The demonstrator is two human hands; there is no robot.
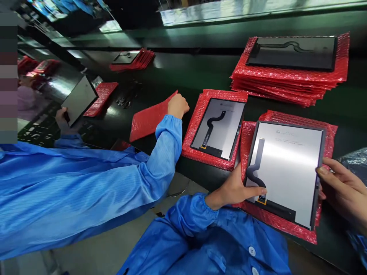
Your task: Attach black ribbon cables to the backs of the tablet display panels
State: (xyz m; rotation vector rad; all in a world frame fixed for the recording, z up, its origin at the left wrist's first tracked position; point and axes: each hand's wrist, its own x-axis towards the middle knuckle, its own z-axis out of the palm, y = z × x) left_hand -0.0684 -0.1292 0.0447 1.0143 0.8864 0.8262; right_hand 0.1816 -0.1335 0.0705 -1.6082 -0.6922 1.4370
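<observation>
Left hand and right hand grip the display panel, seemingly positioning it; the next move needs level support. Left grip is half-hidden.

- Display panel: flat, rectangular, pale silver back facing up with a bright glare, thin dark frame, faint printing near the far edge; slightly turned, gripped at both sides.
- Ribbon cable: dark, S-curved, running up the panel's left part from an orange-edged end.
- Black strip: along the near edge.
- Red bubble wrap: shiny, crinkled, beneath the panel, showing around its edges.
</observation>
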